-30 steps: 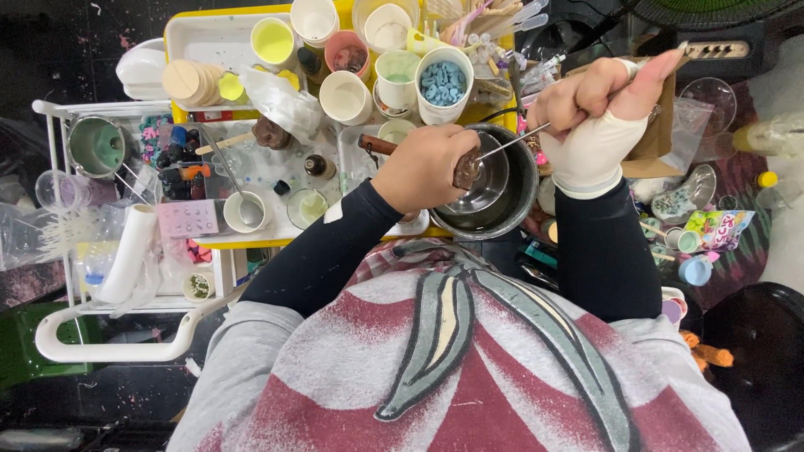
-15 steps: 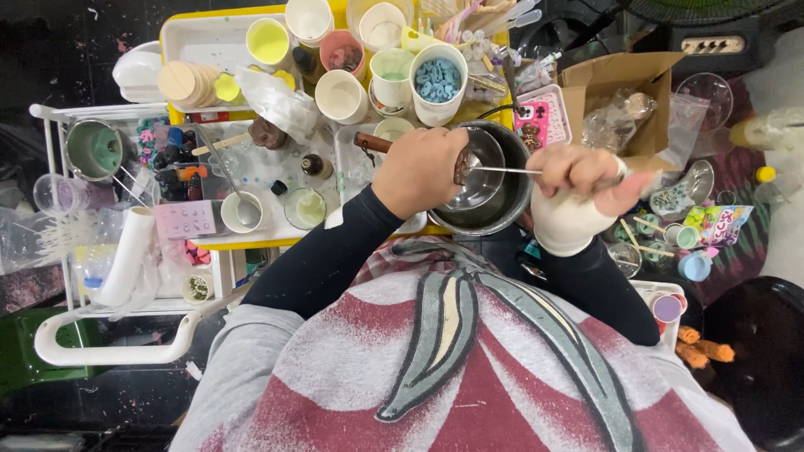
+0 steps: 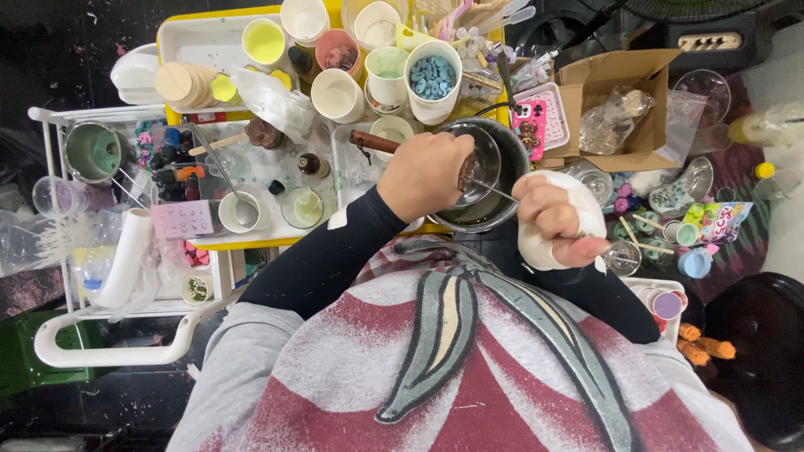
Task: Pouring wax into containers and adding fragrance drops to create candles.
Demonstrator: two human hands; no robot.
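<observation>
Left hand [image 3: 423,176] closing around the brown wooden handle [image 3: 377,142] of a small steel saucepan [image 3: 477,163], holding it tilted inside the larger dark metal pot [image 3: 502,180] on the yellow counter [image 3: 251,243]. Right hand [image 3: 557,219], wrapped in white at the wrist, pinching a thin metal stirring rod [image 3: 494,191], long axis slanting up-left into the saucepan, just beside the left hand. Compared with a second ago: right hand dropping from beside the cardboard box [image 3: 620,100] toward the body, rod swinging lower.
</observation>
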